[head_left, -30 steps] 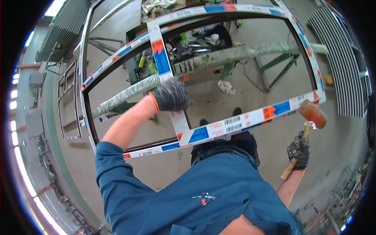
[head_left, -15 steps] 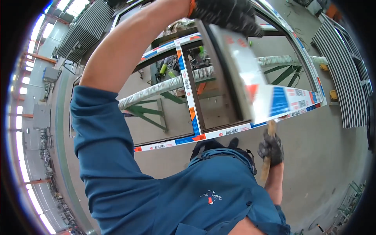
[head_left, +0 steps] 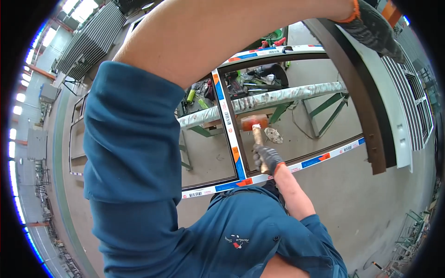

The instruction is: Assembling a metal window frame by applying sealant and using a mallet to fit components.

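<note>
Head view: the window frame (head_left: 232, 134) stands tilted over the concrete floor (head_left: 343, 194), its openings wide and bare floor lying beyond its lower rail. Raised high, the left hand (head_left: 373, 28) has its grip closed on the frame's dark edge. Lower down, the right hand (head_left: 266, 157) grips the mallet (head_left: 254, 125) beside the centre bar.
</note>
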The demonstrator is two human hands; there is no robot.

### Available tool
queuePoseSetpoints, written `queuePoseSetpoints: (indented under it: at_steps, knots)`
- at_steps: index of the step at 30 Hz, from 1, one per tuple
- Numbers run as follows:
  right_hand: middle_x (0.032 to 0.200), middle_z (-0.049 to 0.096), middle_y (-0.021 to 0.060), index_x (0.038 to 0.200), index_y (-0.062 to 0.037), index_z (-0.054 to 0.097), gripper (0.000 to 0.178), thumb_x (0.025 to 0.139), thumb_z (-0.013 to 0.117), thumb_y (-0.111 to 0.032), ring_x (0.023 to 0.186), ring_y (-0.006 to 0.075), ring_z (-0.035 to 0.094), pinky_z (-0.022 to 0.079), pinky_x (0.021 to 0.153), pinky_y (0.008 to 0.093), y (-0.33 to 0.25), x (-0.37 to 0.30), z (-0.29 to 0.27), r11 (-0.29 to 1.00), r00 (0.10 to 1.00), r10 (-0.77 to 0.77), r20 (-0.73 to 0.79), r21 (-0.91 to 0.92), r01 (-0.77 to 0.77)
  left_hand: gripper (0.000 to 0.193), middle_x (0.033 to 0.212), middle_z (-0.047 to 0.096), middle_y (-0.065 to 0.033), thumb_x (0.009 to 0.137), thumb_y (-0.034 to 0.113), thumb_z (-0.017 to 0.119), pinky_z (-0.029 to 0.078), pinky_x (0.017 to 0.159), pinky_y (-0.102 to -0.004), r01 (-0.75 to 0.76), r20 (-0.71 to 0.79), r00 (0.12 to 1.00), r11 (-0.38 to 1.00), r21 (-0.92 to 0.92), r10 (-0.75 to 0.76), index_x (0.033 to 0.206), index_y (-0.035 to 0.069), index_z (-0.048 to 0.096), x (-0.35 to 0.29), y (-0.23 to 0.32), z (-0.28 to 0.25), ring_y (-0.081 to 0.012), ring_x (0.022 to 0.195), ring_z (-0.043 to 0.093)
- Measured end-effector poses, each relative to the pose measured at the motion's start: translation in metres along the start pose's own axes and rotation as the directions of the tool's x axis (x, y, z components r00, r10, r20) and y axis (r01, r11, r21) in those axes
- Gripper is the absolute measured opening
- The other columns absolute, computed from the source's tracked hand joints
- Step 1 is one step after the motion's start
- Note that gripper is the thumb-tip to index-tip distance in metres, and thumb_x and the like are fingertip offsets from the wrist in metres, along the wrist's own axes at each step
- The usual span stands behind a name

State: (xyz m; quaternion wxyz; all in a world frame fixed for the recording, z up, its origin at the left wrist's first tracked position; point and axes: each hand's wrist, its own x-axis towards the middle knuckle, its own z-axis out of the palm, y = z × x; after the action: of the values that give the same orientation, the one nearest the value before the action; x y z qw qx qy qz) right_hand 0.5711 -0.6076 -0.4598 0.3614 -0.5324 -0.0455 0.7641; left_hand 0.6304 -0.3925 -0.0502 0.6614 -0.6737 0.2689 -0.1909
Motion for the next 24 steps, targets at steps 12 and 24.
queuePoseSetpoints:
  at_steps: [12,24]
  knots:
    - [0.067,0.054,0.0062,0.079,-0.0128,0.055,0.02,0.084,0.062,-0.03,0.054,0.0217,0.052,0.045,0.053,0.0402,-0.046,0.017,-0.135,0.821,0.588,-0.297,-0.753,0.114,0.559,0.034,0.105,0.068,-0.0103,0.09,0.012,0.05,0.049,0.091,-0.0322,0.062,0.023,0.998,0.988,-0.139,-0.059,0.122,0.004,0.06,-0.034,0.02,0.011,-0.0238,0.095,0.067]
    - [0.064,0.05,-0.0029,0.082,-0.0148,0.052,0.023,0.091,0.061,-0.033,0.045,0.0085,0.047,0.042,0.038,0.029,-0.07,-0.06,-0.088,0.919,0.889,-0.318,-0.329,0.123,0.374,0.034,0.104,0.067,-0.0103,0.09,0.014,0.052,0.049,0.088,-0.0333,0.097,0.007,0.995,0.966,-0.24,-0.098,0.121,0.004,0.06,-0.025,0.022,0.027,-0.0245,0.093,0.066]
